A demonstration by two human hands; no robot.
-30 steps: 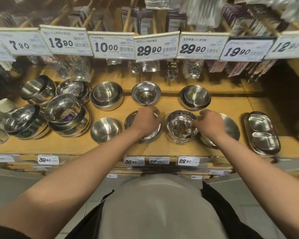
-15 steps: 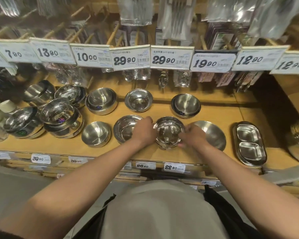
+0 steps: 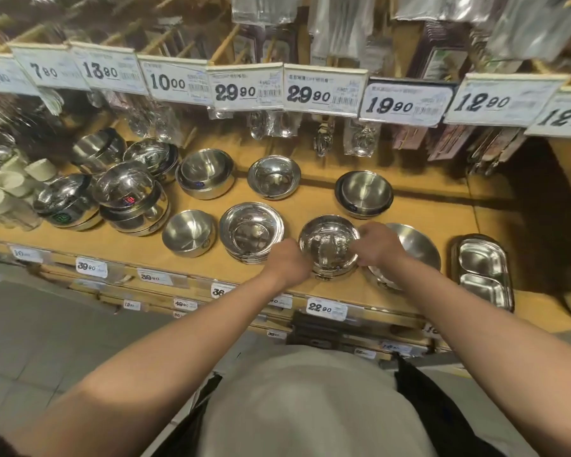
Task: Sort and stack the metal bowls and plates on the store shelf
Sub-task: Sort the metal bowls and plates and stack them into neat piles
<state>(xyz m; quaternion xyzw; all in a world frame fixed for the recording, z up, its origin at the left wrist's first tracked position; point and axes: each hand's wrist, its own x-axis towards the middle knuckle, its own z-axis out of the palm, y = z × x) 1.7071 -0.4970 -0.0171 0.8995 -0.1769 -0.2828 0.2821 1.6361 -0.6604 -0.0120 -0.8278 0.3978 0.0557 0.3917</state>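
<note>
A shiny metal bowl [image 3: 328, 247] sits near the front of the wooden shelf [image 3: 419, 206], on top of a small stack. My left hand [image 3: 289, 263] grips its left rim and my right hand [image 3: 378, 244] grips its right rim. Just left of it stands a stack of shiny bowls [image 3: 251, 234], and further left a single matte bowl [image 3: 188, 233]. A wide matte plate [image 3: 416, 245] lies partly under my right hand. Behind are a nested matte bowl pair [image 3: 364, 193], a shiny bowl [image 3: 273, 176] and another matte pair [image 3: 205, 176].
Tilted piles of shiny bowls [image 3: 129, 196] crowd the shelf's left part, beside white cups [image 3: 7, 186]. Divided metal trays [image 3: 482, 272] are stacked at the right. Price tags [image 3: 323, 89] and bagged cutlery hang above the shelf's back. Bare wood shows between the rows.
My left hand left the bowl stack on the left and came to the middle bowl's left rim. My right hand shifted onto its right rim. The camera view tilted up and rightward.
</note>
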